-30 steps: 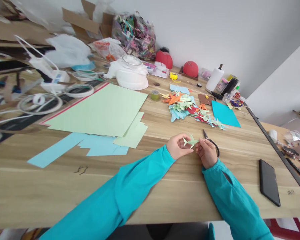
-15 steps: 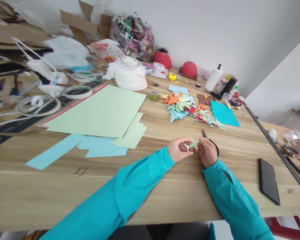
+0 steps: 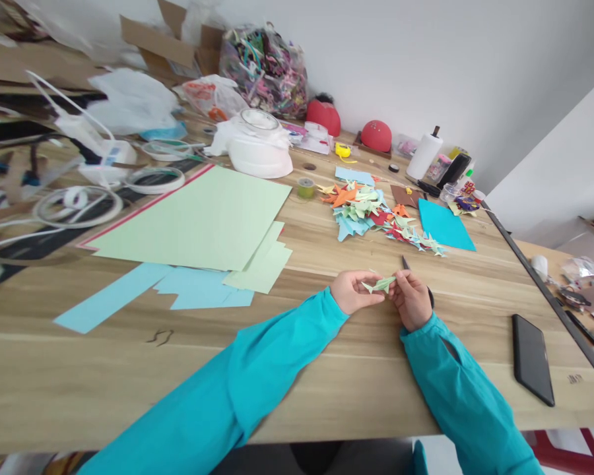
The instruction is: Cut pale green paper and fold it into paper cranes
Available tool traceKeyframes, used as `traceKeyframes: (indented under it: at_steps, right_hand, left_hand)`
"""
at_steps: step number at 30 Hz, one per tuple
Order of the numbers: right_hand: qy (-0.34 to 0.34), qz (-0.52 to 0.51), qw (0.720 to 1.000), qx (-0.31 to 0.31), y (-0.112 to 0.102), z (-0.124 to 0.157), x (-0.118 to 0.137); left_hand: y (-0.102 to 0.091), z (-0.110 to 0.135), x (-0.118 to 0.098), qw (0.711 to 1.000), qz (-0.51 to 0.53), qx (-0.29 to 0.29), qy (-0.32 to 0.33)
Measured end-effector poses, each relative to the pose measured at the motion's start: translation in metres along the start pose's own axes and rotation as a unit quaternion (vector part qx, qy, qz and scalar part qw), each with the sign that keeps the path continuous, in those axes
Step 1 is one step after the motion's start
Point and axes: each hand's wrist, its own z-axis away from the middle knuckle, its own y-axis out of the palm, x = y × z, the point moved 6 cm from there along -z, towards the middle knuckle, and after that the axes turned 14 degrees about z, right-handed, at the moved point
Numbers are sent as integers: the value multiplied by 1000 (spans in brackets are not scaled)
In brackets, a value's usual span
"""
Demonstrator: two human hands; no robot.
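A small pale green folded paper piece, shaped like a fish with fins [image 3: 380, 285], is held just above the table between my two hands. My right hand [image 3: 412, 302] pinches its right end between thumb and fingertips. From the left, my left hand [image 3: 352, 291] curls round the tail end, its thumb below and fingers behind; their exact contact is partly hidden. Scissors [image 3: 406, 262] lie behind my right hand, which covers most of them. Farther back spreads a heap of similar paper shapes [image 3: 361, 210] in green, orange, red and blue.
Large green sheets [image 3: 193, 218] and blue paper strips [image 3: 111, 297] lie to the left. A black phone [image 3: 532, 359] rests at the right, a turquoise sheet [image 3: 446, 225] behind it. A tape roll [image 3: 305, 188], white cables [image 3: 79, 208] and bags [image 3: 262, 69] stand farther back.
The green paper piece has tilted slightly between my fingers, lying more level now. Both hands stay almost in place; the view has shifted very little.
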Motion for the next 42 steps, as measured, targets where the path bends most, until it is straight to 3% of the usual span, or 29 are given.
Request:
traceKeyframes:
  at_steps: [8,14,19,28,42]
  right_hand:
    - [-14,60,998,-22,-1,1,-1]
    - [-146,167,974,-43,-1,10,16]
    - [-218,242,944,-48,5,21,26]
    - [-282,378,882,8,20,28,37]
    - [-282,393,875,0,17,28,37]
  left_hand:
    - [9,8,-11,989,-84,28,117]
    - [-4,3,-12,981,-113,-34,153]
    - [-10,0,-11,982,-106,-57,142]
    - [-8,2,-12,980,-132,-46,144]
    - [-6,-2,-7,979,-134,-1,156]
